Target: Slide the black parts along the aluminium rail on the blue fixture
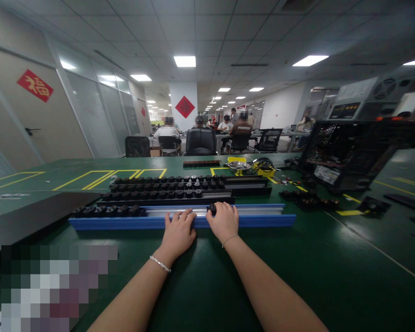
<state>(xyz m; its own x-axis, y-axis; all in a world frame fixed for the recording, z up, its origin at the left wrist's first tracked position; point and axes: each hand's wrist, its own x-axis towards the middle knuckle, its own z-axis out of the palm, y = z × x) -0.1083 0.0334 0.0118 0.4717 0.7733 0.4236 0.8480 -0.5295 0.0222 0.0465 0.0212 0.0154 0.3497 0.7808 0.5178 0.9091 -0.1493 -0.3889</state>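
A long blue rail (pixel 183 223) with a silvery channel lies crosswise on the green table. My left hand (pixel 178 230) grips its near wall around the middle, fingers hooked over the top edge and thumb on the near side. Just to the right, my right hand (pixel 223 221) is closed on a small black round part (pixel 212 209) above the channel; the fingers hide much of it. Several black parts (pixel 107 211) sit in a row at the rail's left end. Behind it, black rails (pixel 166 201) carry more rows of such parts, some with metal prongs.
An open computer case (pixel 346 157) stands at the right, with loose black parts (pixel 311 201) before it. A metal bowl (pixel 239 165) and black cables (pixel 263 164) lie farther back. A dark flat panel (pixel 38 216) is at the left. People sit beyond the black chairs (pixel 200 141).
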